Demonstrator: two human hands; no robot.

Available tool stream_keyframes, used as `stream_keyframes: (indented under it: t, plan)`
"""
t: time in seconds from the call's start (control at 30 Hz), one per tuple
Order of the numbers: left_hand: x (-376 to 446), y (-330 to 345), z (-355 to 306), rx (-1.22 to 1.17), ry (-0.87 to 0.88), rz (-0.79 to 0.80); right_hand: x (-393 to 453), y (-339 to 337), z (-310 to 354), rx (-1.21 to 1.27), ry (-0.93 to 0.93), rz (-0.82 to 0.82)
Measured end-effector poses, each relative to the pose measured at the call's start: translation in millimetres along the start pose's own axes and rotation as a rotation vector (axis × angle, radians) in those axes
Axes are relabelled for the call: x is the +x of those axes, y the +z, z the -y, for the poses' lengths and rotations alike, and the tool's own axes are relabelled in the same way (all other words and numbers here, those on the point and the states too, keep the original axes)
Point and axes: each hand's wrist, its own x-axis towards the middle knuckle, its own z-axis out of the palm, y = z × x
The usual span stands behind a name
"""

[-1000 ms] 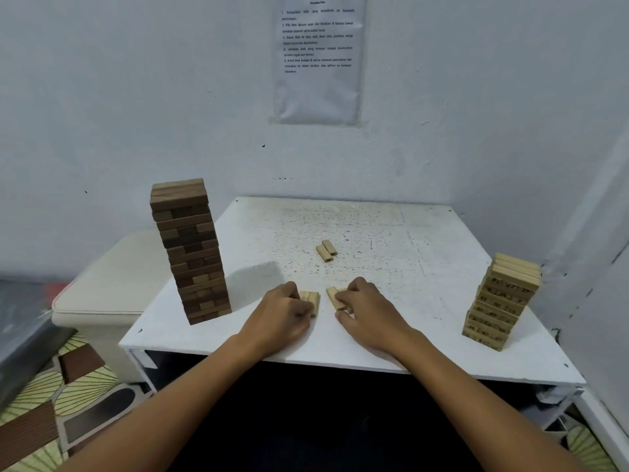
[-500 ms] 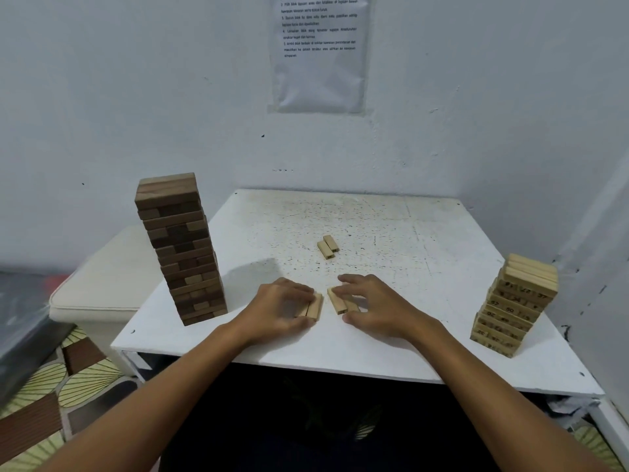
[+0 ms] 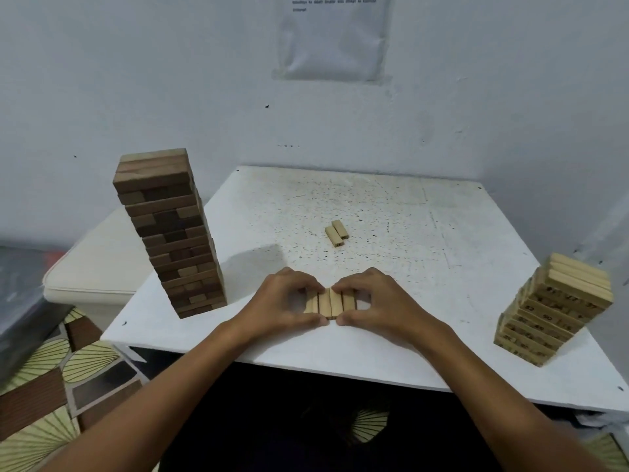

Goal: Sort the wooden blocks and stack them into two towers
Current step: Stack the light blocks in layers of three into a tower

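1. I see my left hand (image 3: 282, 301) and right hand (image 3: 381, 301) together at the near middle of the white tabletop (image 3: 425, 233), each grip curled round one end of a row of pale blocks (image 3: 330, 303).
2. The row lies flat, its blocks side by side and touching; four or so show between my fingers. Both thumbs press the near edge, almost meeting, and the fingers hook over the far edge.
3. Two loose pale blocks (image 3: 336, 232) lie side by side further back, near the tabletop's middle, well apart from my hands.
4. The dark tower (image 3: 170, 233) stands upright near the left edge, tall, in crossed layers of brown blocks.
5. The pale tower (image 3: 554, 308) stands near the right edge, shorter, its layers slightly twisted; there are dark markings on the block sides that I cannot read.
6. Beyond the tabletop, a sheet of paper (image 3: 332, 35) hangs on the wall, and a cream cushioned seat (image 3: 98, 267) sits to the left, behind the dark tower.
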Motion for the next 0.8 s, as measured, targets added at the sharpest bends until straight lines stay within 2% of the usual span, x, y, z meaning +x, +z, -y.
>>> stream_keyframes:
  t: [0.33, 0.5, 0.67, 0.8]
  plan:
    - [-4, 1, 1, -0.011, -0.029, -0.010, -3, 0, -7, -0.005, 0.027, -0.027]
    - [-4, 1, 1, -0.017, 0.017, -0.010, 6, -4, -13, 0.019, 0.022, -0.083]
    - [-4, 1, 3, -0.012, 0.044, -0.014, 23, -5, -24, -0.138, -0.005, -0.112]
    - [-4, 2, 4, 0.010, 0.046, -0.026, 33, -7, -30, -0.157, 0.000, -0.105]
